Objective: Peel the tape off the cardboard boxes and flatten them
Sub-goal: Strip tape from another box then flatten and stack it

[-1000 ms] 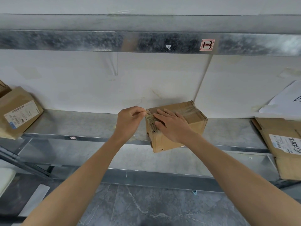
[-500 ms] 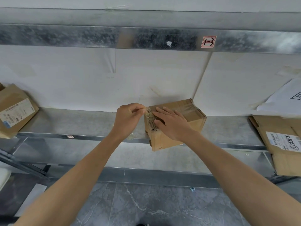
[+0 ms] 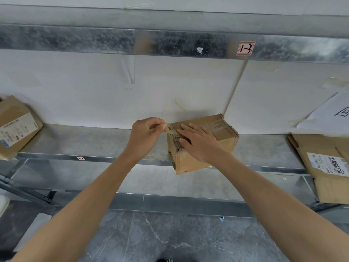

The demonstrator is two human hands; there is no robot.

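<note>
A small brown cardboard box (image 3: 224, 137) sits at the front edge of a metal shelf (image 3: 94, 142), its near corner hanging over the lip. Clear tape (image 3: 171, 130) runs across its top and down its left end. My left hand (image 3: 146, 136) pinches the loose end of that tape at the box's upper left corner. My right hand (image 3: 200, 141) lies flat on the box's top and left end, fingers straight, pressing it down.
A labelled cardboard box (image 3: 16, 127) leans at the shelf's left end. Flattened cardboard (image 3: 324, 163) with a label lies at the right, white sheets (image 3: 332, 114) behind it. A metal beam (image 3: 170, 42) runs overhead. Grey stone floor (image 3: 170, 237) lies below.
My left hand has drawn the tape end slightly up and left, off the box's corner. The right hand stays pressed on the box.
</note>
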